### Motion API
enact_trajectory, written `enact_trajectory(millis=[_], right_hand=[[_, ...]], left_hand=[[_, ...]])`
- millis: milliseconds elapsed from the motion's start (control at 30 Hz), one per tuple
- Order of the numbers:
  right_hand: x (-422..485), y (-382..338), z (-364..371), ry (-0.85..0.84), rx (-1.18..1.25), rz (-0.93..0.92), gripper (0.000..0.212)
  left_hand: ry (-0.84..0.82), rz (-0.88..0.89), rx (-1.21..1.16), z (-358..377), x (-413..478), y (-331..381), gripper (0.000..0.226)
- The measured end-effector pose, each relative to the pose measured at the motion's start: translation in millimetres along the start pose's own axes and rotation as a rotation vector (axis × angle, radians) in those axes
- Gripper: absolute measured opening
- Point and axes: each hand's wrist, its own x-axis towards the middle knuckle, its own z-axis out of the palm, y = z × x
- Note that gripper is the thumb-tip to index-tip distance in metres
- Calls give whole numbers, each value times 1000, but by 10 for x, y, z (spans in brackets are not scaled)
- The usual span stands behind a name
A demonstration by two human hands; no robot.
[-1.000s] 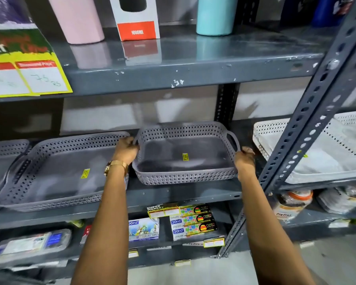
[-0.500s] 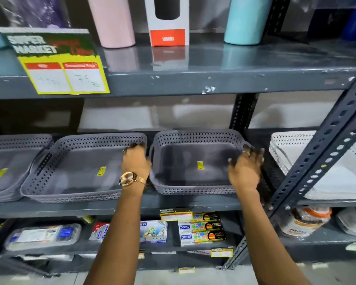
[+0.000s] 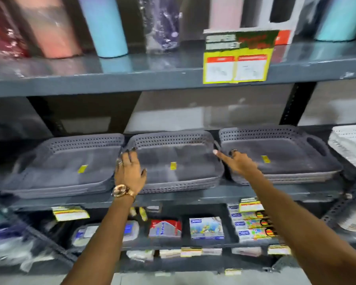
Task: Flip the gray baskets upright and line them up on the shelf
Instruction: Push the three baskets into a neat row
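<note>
Three gray perforated baskets stand upright side by side on the middle shelf (image 3: 173, 197): a left basket (image 3: 70, 161), a middle basket (image 3: 179, 153) and a right basket (image 3: 280, 149), each with a yellow sticker inside. My left hand (image 3: 130, 171), wearing a gold watch, is spread open over the gap between the left and middle baskets, fingertips at the middle basket's left rim. My right hand (image 3: 236, 161) hovers at the gap between the middle and right baskets, one finger stretched toward the middle basket's right rim. Neither hand holds anything.
A white perforated basket (image 3: 349, 145) sits at the far right of the same shelf. Tumblers (image 3: 105, 27) and a yellow price sign (image 3: 236, 58) occupy the shelf above. Boxed goods (image 3: 206, 228) fill the shelf below. A slanted metal upright (image 3: 345, 200) stands at the right.
My hands let go of the right basket and shifted left to the sides of the middle basket. The view swung left, bringing a third gray basket fully into sight.
</note>
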Motion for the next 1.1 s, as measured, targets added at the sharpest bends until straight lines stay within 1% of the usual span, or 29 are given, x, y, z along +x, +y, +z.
enact_trajectory(millis=[67,133,200,267,367,467,733,867,1100], right_hand=[[-12,-72,86,-6,-4,29,83],[-51,-134,172,-6,-43,60,75],[-60,-168,220,8,-79,84,59],[-46,-195,250,13,-87,92,46],[-10,-197,296,44,-60,85,38],[44,-170,340,78,-53,89,36],[244,-342,322,71,22,116,35],[435,-338,316,61,51,141,37],[292,-421,276,139,-43,176,35]], left_hand=[[-48,-74,-59,-69,71,-252,76],[-152,-141,-145,-128,170,-418,75],[-268,-141,-187,-147,243,-503,70],[-278,-91,-183,-129,265,-570,59],[-218,-16,-176,-85,258,-684,47],[-195,18,-150,-44,266,-753,46],[-190,0,-143,-24,481,-690,35],[-183,-7,-131,-25,669,-649,37],[-170,-80,-163,2,693,-623,39]])
